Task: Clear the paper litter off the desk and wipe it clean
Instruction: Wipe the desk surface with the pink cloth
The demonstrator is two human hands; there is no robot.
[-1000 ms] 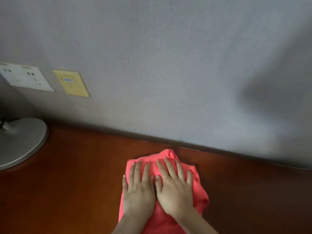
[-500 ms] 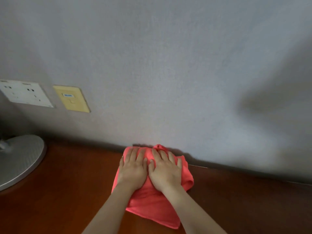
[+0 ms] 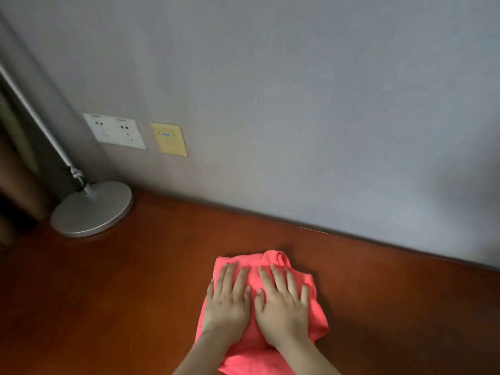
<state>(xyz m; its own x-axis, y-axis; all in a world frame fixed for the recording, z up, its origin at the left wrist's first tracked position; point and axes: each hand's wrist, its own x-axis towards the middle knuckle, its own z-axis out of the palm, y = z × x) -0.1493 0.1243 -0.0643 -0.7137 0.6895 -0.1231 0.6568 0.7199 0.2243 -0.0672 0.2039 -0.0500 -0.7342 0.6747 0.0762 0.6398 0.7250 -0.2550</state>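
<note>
1. I am at a brown wooden desk (image 3: 108, 307). It is smooth and a bit shiny. Its back edge meets a plain gray wall (image 3: 297, 104).
2. On the wall, to my left, is a white socket plate (image 3: 115, 131). Just beside it is a small yellow plate (image 3: 170, 139).
3. A round silver lamp base (image 3: 92, 209) sits on the desk in the far left corner. A thin silver pole (image 3: 35, 112) leans up and away from it to the left.
4. The pink cloth (image 3: 311, 307) lies flat on the desk in front of me, near the wall but not touching it.
5. The cloth is longer than it is wide. Its long way runs from me toward the wall. Its bumpy far end points at the wall, a little to the right.
6. The cloth is bright pink, soft and folded, with wrinkles at the far end and right side.
7. My left hand (image 3: 227, 301) and my right hand (image 3: 282, 307) lie side by side on the cloth. All my fingers are straight and spread flat, pressing down. They grab nothing.
</note>
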